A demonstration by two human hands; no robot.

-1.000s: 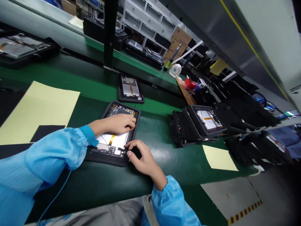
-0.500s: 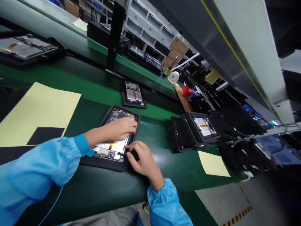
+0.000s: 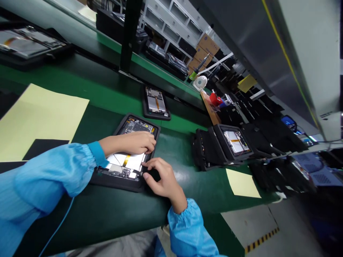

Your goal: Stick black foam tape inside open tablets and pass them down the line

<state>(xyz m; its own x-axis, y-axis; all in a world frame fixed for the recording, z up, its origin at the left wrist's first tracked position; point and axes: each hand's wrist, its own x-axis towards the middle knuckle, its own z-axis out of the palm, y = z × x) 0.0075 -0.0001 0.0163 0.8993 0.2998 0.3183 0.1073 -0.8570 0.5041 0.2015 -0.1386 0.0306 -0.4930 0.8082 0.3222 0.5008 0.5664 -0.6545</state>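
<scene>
The left sleeve [image 3: 53, 178], puffed at lower left, is shiny light blue and ends in a snug teal cuff [image 3: 98, 153]; a thin pale-blue cord [image 3: 58, 226] hangs below. The right sleeve [image 3: 191, 232], bottom centre, matching blue, gathers into a ruffled end. Left hand [image 3: 138, 142] and right hand [image 3: 163, 178] are bare.

At least four tablets [image 3: 133, 162] — two sleeves [image 3: 189, 228], one fan [image 3: 200, 82]

- sleeves [image 3: 53, 175] are rocking bright blue
- bench [image 3: 112, 208] is showing dark green
- open tablet [image 3: 135, 162] is wearing black around silvery white, plus a yellow strip [image 3: 127, 160]
- paper sheet [image 3: 50, 117] is going pale yellow
- floor tape [image 3: 262, 241] is running yellow-and-black stripes (total wasp vibes)
</scene>
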